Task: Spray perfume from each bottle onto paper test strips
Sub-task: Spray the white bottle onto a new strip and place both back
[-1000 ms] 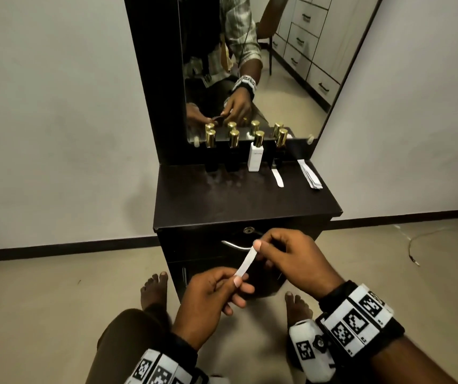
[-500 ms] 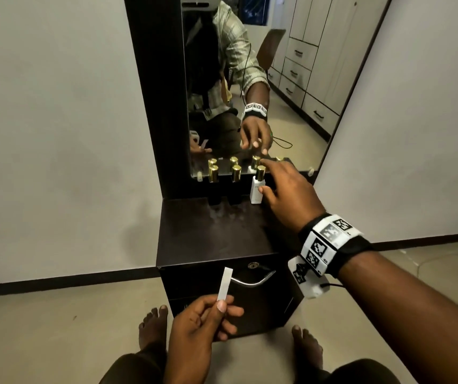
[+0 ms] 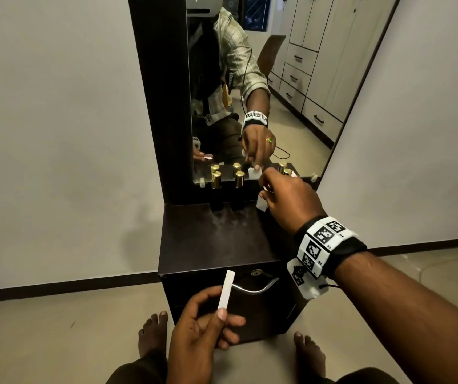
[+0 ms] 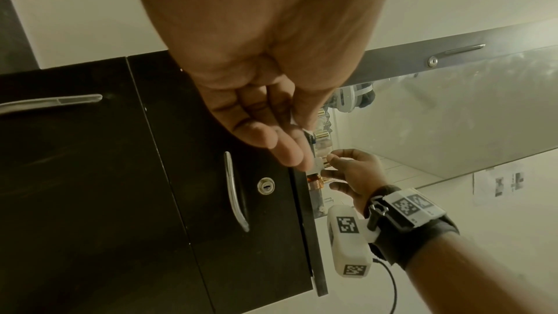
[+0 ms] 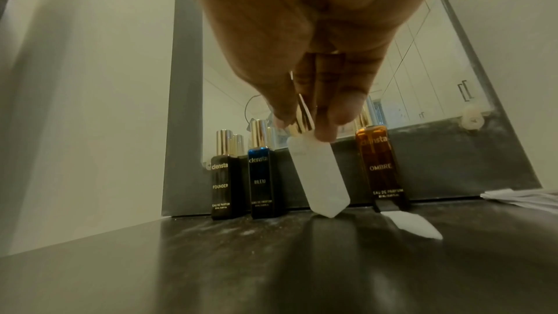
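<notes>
My right hand (image 3: 266,189) pinches the gold cap of the white perfume bottle (image 5: 318,176) and holds it tilted, its lower corner at the dark dresser top (image 3: 216,245). A black bottle (image 5: 223,185), a blue bottle (image 5: 262,180) and an amber bottle (image 5: 382,166) stand upright along the mirror's base. My left hand (image 3: 216,314) is low in front of the dresser and pinches a white paper test strip (image 3: 226,289) that points up. One strip (image 5: 410,223) lies flat in front of the amber bottle.
A pile of paper strips (image 5: 522,197) lies at the right of the dresser top. The mirror (image 3: 264,92) rises behind the bottles. A drawer with a metal handle (image 3: 255,286) and a lock faces me. Bare feet stand on the floor below.
My right hand left the strip, reached to the bottle row and took the white bottle by its cap, tilting it. The left hand stays low with the strip.
</notes>
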